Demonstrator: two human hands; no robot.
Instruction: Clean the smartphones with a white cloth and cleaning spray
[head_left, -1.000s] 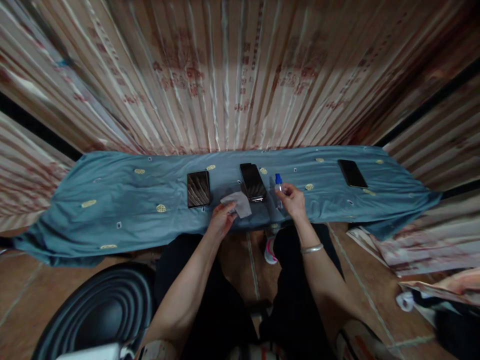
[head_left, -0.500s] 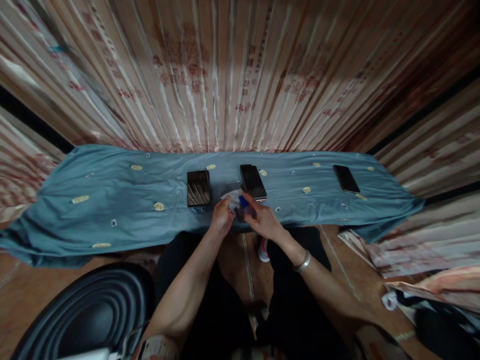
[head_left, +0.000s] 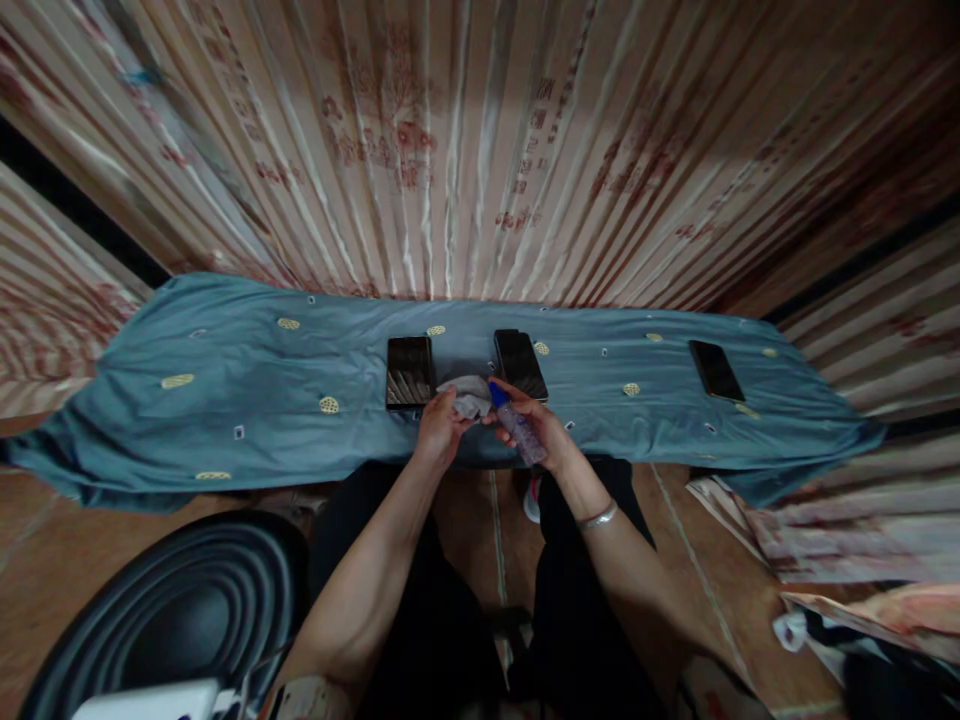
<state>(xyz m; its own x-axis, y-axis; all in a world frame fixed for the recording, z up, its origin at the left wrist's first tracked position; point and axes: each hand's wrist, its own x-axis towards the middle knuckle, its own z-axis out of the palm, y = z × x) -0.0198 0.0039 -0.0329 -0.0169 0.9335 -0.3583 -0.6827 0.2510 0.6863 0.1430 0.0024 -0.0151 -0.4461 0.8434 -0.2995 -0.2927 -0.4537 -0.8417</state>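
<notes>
My left hand (head_left: 441,428) is closed on a crumpled light grey cloth (head_left: 471,397) held over the front edge of the bench. In my right hand (head_left: 549,428) is a small clear bottle (head_left: 523,432) with a blue cap (head_left: 498,393). The bottle is tilted, its capped end up beside the cloth. Just behind my left hand lies a dark phone or tablet (head_left: 409,372) that reflects the curtain. Past my right hand lies a black phone (head_left: 521,363), which seems to rest on another dark device. Farther right is a third black phone (head_left: 716,370).
A blue-green patterned cloth (head_left: 277,400) covers the long narrow bench. Striped curtains (head_left: 450,180) hang behind it and at the sides. On the floor at the left stands a round black ridged object (head_left: 180,620), with a white device and cable (head_left: 154,700) on it.
My right hand has turned, so the bottle now shows along its length, cap up beside the cloth. The view has shifted slightly. The phones stay in place.
</notes>
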